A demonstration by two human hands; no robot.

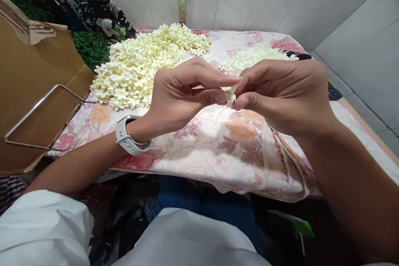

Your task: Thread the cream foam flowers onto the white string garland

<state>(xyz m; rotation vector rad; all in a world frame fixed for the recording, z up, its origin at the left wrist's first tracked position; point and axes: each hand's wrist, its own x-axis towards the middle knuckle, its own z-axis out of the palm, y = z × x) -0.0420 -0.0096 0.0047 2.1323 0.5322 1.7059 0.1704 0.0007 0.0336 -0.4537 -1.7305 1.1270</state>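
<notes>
My left hand (183, 91) and my right hand (280, 91) meet above the middle of the table, fingertips almost touching. Between them is a small pale flower (230, 94), pinched by thumb and forefinger on both sides. Part of it is hidden behind the fingers. Behind my left hand lies a large heap of cream-yellow flowers (134, 70). A second, whiter pile of flowers (249, 56) sits behind my right hand, which covers some of it. On my left wrist is a watch with a white strap (129, 139).
A flower-patterned cloth (199, 149) covers the table. At the left stand a brown cardboard box (37, 83) and a bent metal wire frame (31, 112). Green strands (90, 48) and a floral bag (109, 18) are at the back left, by the tiled wall (237, 0). Looped cords (289, 162) hang front right.
</notes>
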